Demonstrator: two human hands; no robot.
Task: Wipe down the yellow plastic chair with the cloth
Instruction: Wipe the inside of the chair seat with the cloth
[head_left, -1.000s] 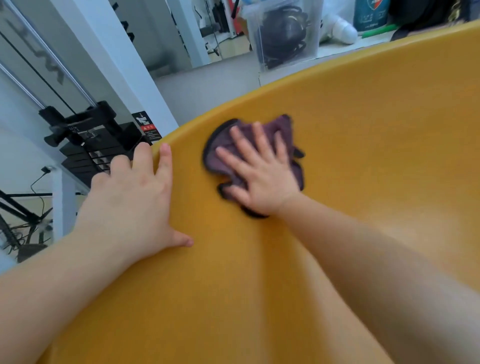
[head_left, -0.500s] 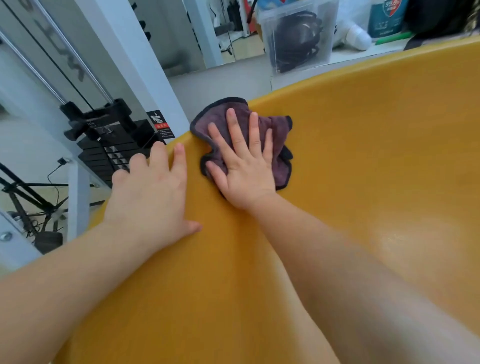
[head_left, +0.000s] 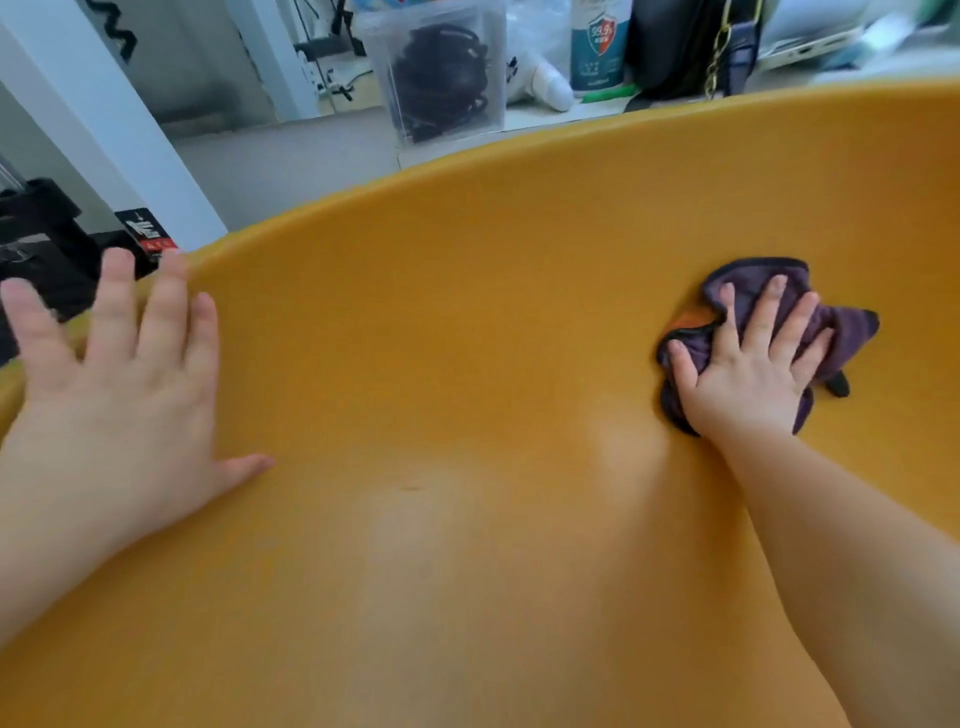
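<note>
The yellow plastic chair (head_left: 467, 338) fills most of the view, its curved rim running from lower left up to the right. A crumpled purple cloth (head_left: 847, 332) with dark edging lies on the chair's surface at the right. My right hand (head_left: 748, 364) presses flat on the cloth with fingers spread and straight. My left hand (head_left: 119, 374) rests flat on the chair near its left rim, fingers spread, holding nothing.
Beyond the rim stands a clear plastic box (head_left: 441, 73) of black cables, a white-and-blue bottle (head_left: 597, 47) and a dark bag (head_left: 685, 47) on a white surface. A white post (head_left: 114, 130) and black weight-machine parts (head_left: 36, 228) are at the left.
My right hand has slid the cloth from the chair's upper left rim across to the right side. My left hand stays near the left rim, its fingers now spread wider.
</note>
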